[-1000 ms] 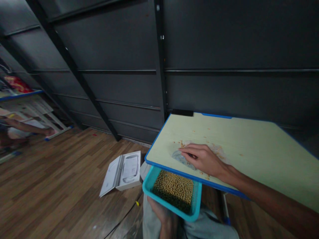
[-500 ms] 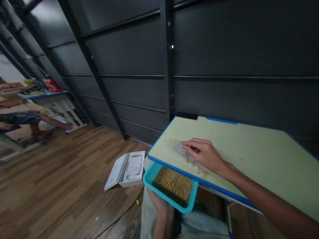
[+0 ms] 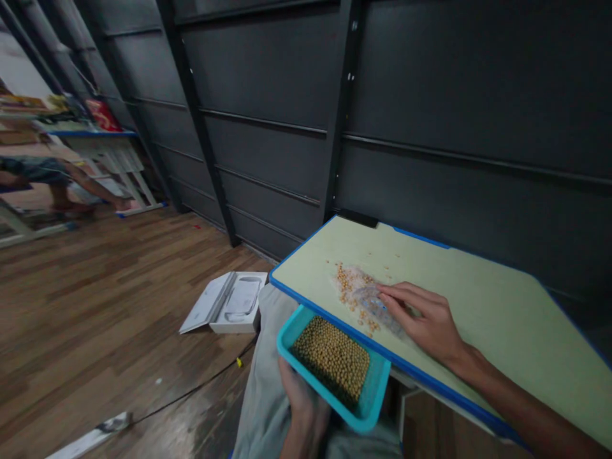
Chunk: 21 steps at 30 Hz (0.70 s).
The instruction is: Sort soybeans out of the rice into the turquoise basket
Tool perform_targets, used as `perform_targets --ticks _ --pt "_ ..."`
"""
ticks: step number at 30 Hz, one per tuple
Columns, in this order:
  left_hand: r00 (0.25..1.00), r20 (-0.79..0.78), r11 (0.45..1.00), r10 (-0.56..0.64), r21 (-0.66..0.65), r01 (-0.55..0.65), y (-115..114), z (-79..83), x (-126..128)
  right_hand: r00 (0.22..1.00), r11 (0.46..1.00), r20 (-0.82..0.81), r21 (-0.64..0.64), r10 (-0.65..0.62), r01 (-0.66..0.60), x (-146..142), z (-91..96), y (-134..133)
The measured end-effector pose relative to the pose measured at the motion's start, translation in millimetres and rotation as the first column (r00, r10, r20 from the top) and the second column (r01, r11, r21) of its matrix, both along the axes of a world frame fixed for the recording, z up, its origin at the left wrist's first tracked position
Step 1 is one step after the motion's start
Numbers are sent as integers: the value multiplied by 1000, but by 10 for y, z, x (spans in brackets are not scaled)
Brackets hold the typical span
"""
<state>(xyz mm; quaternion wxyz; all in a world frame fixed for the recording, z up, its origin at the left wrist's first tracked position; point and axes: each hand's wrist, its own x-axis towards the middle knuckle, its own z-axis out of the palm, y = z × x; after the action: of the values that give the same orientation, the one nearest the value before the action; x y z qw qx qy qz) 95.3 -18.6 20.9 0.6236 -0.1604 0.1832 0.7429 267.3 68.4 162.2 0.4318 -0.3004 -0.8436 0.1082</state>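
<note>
A turquoise basket [image 3: 377,385] of beans [image 3: 333,354] is held from below by the left hand [image 3: 302,394], while a transparent sheet [image 3: 371,299] is pinched by the right hand [image 3: 426,320] over the table [image 3: 488,319].

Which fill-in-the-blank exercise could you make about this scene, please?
The left hand holds the basket of beans; the ____ hand is over the tabletop.
The tabletop's edge is coloured ____.
The open box on the floor is coloured ____.
The tag on the cable is coloured ____.
Missing words: right; blue; white; yellow.
</note>
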Motion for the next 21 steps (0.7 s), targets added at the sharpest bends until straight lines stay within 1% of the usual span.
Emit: perform_targets --ticks 1,3,4,5,6,9,12,15,21 --pt "998 3 997 -58 54 58 -6 -35 -36 1000 1000 9 6 12 -12 -10 -26 -13" --pt "979 6 963 -204 182 200 -17 -121 -126 999 999 22 12 29 -29 -34 -66 -32" --pt "967 6 942 -253 227 246 -20 -164 -173 999 999 27 17 38 -39 -46 -81 -39" --pt "962 5 928 -275 262 264 -20 -199 -218 998 999 34 22 49 -50 -57 -94 -45" --pt "958 3 921 -285 279 273 -17 -226 -258 997 998 43 27 58 -59 -66 -104 -50" --pt "941 -2 908 -338 264 327 -3 -246 -345 996 996 67 63 57 -61 -81 -126 -62" --pt "944 -24 912 -328 251 324 -1 -206 -372 995 994 87 100 41 -49 -79 -137 -67" --pt "956 -36 929 -291 226 291 -10 -154 -349 994 994 107 99 32 -43 -61 -141 -72" --pt "975 -35 968 -220 118 222 4 -98 -286 988 994 147 89 48 -62 -25 -152 -66"
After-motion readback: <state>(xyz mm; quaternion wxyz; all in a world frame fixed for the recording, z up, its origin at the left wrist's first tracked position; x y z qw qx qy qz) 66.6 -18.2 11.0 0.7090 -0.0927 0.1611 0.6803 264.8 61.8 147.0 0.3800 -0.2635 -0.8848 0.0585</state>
